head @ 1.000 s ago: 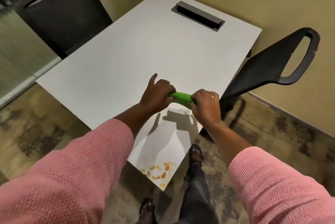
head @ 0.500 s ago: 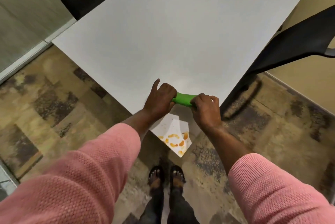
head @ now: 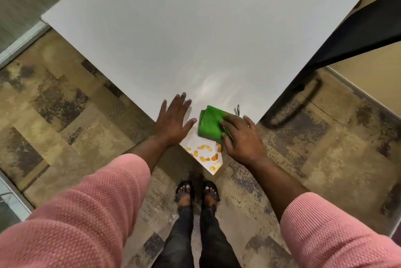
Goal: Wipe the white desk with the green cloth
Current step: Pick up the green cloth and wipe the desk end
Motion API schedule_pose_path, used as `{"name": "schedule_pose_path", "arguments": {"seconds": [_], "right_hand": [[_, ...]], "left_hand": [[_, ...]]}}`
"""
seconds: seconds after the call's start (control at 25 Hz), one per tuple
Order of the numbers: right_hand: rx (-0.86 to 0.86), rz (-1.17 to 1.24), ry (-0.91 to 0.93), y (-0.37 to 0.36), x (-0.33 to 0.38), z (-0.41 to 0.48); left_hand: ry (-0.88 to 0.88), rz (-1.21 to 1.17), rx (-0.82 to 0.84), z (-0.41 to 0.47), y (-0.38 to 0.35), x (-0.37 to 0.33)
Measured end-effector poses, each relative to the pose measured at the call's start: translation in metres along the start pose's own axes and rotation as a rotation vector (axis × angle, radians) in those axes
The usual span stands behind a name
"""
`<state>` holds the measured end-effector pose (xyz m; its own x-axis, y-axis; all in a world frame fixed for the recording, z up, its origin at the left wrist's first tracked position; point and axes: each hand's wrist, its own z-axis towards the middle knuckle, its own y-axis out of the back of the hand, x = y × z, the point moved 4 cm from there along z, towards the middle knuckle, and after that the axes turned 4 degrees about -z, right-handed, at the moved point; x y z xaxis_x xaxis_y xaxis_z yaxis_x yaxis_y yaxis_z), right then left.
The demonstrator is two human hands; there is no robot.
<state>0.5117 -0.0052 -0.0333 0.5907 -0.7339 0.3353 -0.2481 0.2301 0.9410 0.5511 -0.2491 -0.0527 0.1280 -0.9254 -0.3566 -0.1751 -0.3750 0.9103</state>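
The white desk (head: 206, 35) fills the upper middle of the head view, its near corner pointing at me. Orange smears (head: 205, 155) mark that corner. The folded green cloth (head: 209, 123) lies flat on the desk just above the smears. My right hand (head: 240, 137) presses down on the cloth's right side, fingers spread over it. My left hand (head: 173, 120) rests flat on the desk's left edge beside the cloth, fingers apart, holding nothing.
A black chair (head: 355, 33) stands against the desk's right edge. A small dark cord loop (head: 237, 109) lies on the desk by the cloth. Patterned carpet (head: 65, 105) surrounds the desk, and my feet (head: 196, 194) stand below the corner.
Both hands were gripping the bunched cloth above the desk. Now the cloth lies flat on the corner under my right hand, and my left hand has let go and rests open on the desk.
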Motion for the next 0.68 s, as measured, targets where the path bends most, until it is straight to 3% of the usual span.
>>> {"name": "schedule_pose_path", "arguments": {"seconds": [0.16,0.48,0.68], "right_hand": [[0.129,-0.024,0.114,-0.029,0.014,0.019],[0.068,-0.086,-0.014,-0.069,0.016,0.022],[0.093,-0.115,-0.092,-0.069,0.017,-0.025]], "left_hand": [[0.124,0.054,0.104,0.019,-0.01,0.029],[0.117,0.084,0.118,0.027,-0.037,0.041],[0.074,0.11,0.097,0.025,-0.036,0.043]]}}
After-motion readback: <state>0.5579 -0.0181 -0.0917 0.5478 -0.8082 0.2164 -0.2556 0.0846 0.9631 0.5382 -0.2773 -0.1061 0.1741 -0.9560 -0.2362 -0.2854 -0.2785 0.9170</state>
